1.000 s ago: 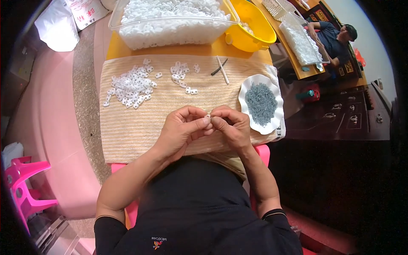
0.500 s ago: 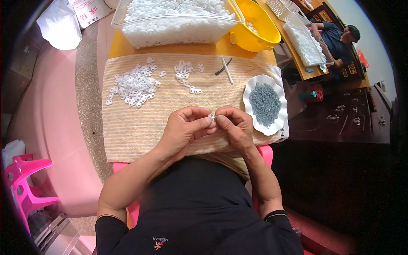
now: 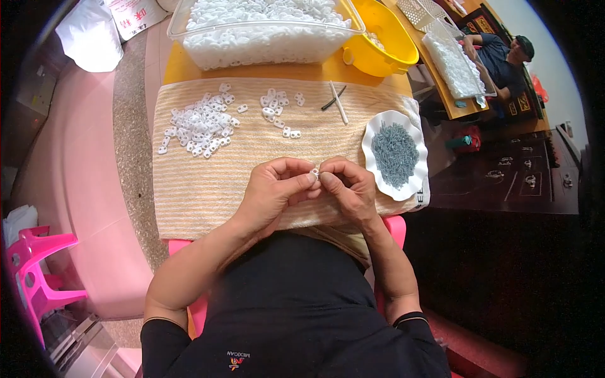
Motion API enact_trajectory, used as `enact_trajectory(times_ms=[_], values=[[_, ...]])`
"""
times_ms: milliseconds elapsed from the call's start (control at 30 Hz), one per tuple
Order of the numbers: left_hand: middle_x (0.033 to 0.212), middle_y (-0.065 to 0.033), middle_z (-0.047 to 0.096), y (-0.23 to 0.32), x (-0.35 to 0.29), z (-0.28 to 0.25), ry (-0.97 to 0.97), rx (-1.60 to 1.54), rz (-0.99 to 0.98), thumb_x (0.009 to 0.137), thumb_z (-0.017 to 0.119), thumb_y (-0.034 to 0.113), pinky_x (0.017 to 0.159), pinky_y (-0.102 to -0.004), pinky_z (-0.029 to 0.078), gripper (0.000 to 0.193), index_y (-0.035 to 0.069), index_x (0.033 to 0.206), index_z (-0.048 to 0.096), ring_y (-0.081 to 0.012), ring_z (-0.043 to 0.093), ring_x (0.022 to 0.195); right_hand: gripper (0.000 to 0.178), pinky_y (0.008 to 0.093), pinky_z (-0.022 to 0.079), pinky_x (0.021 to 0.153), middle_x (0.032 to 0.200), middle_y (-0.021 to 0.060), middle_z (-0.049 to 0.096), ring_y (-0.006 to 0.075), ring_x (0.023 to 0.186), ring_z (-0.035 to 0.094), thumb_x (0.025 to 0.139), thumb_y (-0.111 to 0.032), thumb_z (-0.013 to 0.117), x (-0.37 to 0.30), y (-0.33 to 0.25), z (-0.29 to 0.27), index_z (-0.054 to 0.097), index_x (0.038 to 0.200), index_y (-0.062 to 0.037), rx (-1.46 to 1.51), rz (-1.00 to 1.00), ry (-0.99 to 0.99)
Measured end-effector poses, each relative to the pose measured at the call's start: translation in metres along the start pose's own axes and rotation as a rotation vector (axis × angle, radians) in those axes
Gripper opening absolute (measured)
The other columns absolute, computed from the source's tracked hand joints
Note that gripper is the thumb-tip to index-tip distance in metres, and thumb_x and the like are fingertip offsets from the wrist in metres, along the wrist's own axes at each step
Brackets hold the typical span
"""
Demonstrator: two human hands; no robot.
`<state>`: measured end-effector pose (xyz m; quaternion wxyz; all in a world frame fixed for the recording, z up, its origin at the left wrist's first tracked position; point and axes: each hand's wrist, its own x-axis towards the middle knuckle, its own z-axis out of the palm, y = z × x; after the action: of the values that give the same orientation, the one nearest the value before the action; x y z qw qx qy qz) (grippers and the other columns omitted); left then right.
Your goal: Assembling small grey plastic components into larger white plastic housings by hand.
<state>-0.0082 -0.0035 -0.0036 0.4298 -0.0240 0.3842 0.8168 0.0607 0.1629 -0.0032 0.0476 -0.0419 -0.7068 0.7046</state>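
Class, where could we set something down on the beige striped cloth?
Free: the beige striped cloth between the large heap of white plastic pieces and left hand, and between the crossed black and white sticks and right hand. Crowded: upper left, and beneath the scalloped white plate.

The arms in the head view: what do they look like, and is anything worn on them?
Human arms with bare forearms. The left hand and right hand are ungloved, with bare fingers. Short black sleeves end in thin tan edging. No cables show.
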Motion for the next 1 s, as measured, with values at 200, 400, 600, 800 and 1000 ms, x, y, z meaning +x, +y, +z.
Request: enact_trajectory(times_ms=[200,400,600,800,1000], values=[[0.090,-0.0085,0.066,-0.004,0.002,-0.003,0.007,0.011,0.012,0.088,0.063,0.002,0.075,-0.0257,0.056,0.012,-0.002,0.100,0.062,-0.0131,0.064,0.079,0.007,0.0213,0.049,0.070,0.088,0.0035,0.062,0.0078,0.078,0.060,0.092,-0.004,0.058,0.000,0.005,0.000,0.061,0.092,0.0026,-0.005,0.010,0.012],[0.090,-0.0090,0.067,-0.006,0.002,-0.004,0.036,0.046,0.018,0.088,0.063,0.002,0.075,-0.0256,0.056,0.014,-0.004,0.101,0.062,-0.0132,0.065,0.077,0.008,0.0212,0.049,0.070,0.084,0.0023,0.063,0.0072,0.077,0.059,0.093,-0.005,0.058,0.000,0.004,0.001,0.061,0.091,0.0022,-0.071,0.005,0.008],[0.086,-0.0087,0.067,-0.013,0.001,-0.004,0.071,0.119,0.106,0.087,0.064,0.001,0.070,-0.0236,0.054,0.014,-0.005,0.100,0.062,-0.0119,0.064,0.075,0.011,0.0210,0.049,0.068,0.079,0.0016,0.063,0.0070,0.073,0.059,0.094,-0.007,0.057,-0.001,-0.001,0.011,0.062,0.089,0.0019,-0.092,0.051,0.047],[0.087,-0.0091,0.067,-0.013,0.002,-0.003,0.045,0.150,0.146,0.086,0.067,0.004,0.073,-0.0251,0.054,0.017,-0.003,0.101,0.062,-0.0130,0.065,0.078,0.012,0.0207,0.048,0.070,0.085,0.0032,0.063,0.0080,0.076,0.059,0.094,-0.007,0.057,-0.001,0.000,0.011,0.062,0.092,0.0035,-0.023,0.150,0.054],[0.085,-0.0071,0.067,-0.013,0.002,-0.002,0.045,0.127,0.166,0.085,0.067,0.001,0.069,-0.0234,0.053,0.015,-0.004,0.098,0.063,-0.0111,0.063,0.074,0.012,0.0209,0.048,0.068,0.085,0.0039,0.063,0.0086,0.074,0.060,0.094,-0.006,0.056,-0.001,0.008,0.007,0.061,0.092,0.0041,-0.049,0.116,0.056]])
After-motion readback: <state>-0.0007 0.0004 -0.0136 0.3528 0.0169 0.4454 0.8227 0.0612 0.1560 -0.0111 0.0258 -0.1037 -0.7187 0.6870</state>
